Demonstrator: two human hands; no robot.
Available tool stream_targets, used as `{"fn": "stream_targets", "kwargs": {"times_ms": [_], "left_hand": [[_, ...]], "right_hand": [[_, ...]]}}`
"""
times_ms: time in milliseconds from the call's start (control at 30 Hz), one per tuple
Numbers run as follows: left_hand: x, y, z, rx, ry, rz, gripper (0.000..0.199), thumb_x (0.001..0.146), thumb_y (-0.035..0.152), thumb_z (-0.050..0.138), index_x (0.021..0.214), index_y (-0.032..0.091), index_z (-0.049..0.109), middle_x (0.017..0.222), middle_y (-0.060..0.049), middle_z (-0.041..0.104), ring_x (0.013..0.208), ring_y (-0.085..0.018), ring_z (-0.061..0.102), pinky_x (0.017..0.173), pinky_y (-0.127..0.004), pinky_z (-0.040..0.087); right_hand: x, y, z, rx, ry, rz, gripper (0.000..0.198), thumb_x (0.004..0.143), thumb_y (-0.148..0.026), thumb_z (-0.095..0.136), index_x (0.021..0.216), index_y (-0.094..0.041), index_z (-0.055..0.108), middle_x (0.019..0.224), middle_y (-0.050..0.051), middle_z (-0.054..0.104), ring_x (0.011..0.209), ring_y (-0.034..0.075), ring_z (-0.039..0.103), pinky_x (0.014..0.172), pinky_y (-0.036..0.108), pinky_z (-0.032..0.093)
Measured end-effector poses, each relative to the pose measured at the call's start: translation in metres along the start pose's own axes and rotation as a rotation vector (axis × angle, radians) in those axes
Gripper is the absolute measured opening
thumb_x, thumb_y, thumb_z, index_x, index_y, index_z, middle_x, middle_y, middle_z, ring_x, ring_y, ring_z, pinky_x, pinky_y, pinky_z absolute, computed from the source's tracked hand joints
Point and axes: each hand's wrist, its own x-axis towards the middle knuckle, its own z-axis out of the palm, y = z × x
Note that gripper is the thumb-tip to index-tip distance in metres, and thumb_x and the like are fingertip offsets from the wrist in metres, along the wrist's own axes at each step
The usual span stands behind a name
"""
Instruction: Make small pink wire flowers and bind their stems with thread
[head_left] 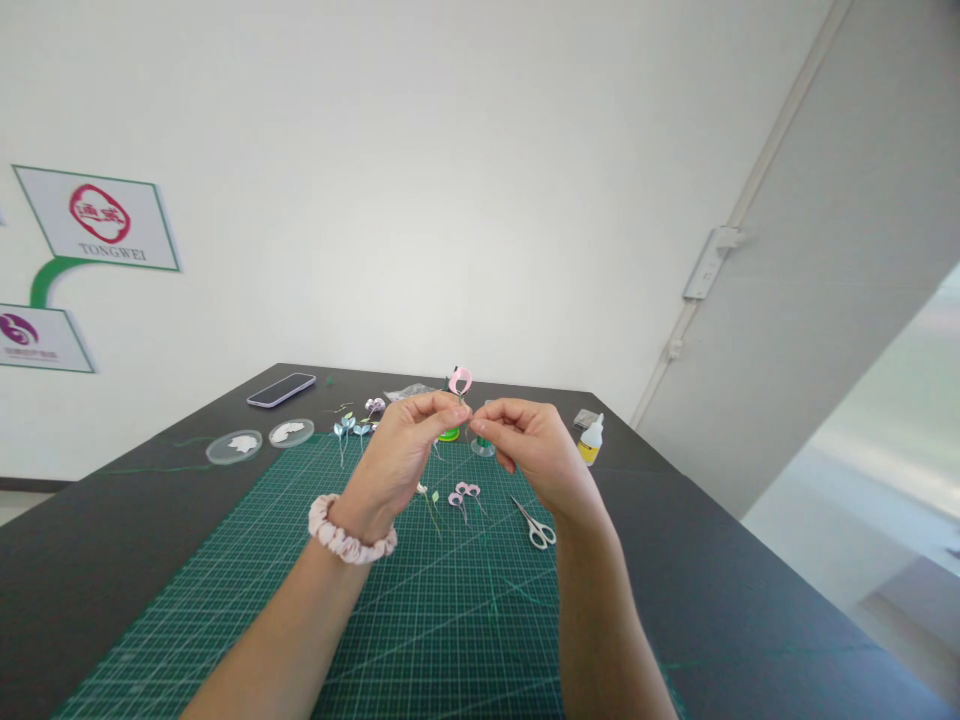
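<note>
Above the green cutting mat point(420, 620), my left hand point(409, 435) pinches a small pink craft flower point(460, 381) just below its looped petals. My right hand point(525, 440) is closed in a pinch, its fingertips almost touching the left ones; what lies between them is too small to make out. On the mat under my hands lie pale purple petal loops point(465, 495) on thin stems and a stem with green leaves point(435, 497). White-handled scissors point(538, 533) lie below my right hand. My left wrist wears a pale pink scrunchie.
Blue petal pieces point(351, 427) and a purple flower point(375, 405) lie at the mat's far left. Two clear dishes point(234, 447) hold white pieces. A phone point(281, 390) lies farther back. A glue bottle point(591, 440) stands at right; a spool point(484, 448) is partly hidden behind my hands.
</note>
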Motion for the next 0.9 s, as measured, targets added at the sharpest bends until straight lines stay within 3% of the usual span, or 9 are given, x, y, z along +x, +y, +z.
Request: {"fn": "stream_targets", "kwargs": {"times_ms": [900], "left_hand": [[-0.0008,0.0021,-0.0005,0.029,-0.045,0.022,0.017,0.074,0.028,0.07,0.059,0.021,0.066,0.07,-0.001,0.061,0.074,-0.016,0.049,0.076,-0.032,0.038]], "right_hand": [[-0.0008,0.0012,-0.0018,0.002,-0.022,0.014,0.015,0.073,-0.032,0.066,0.068,-0.018,0.065,0.049,-0.006,0.048,0.04,0.006,0.034,0.04,0.024,0.022]]}}
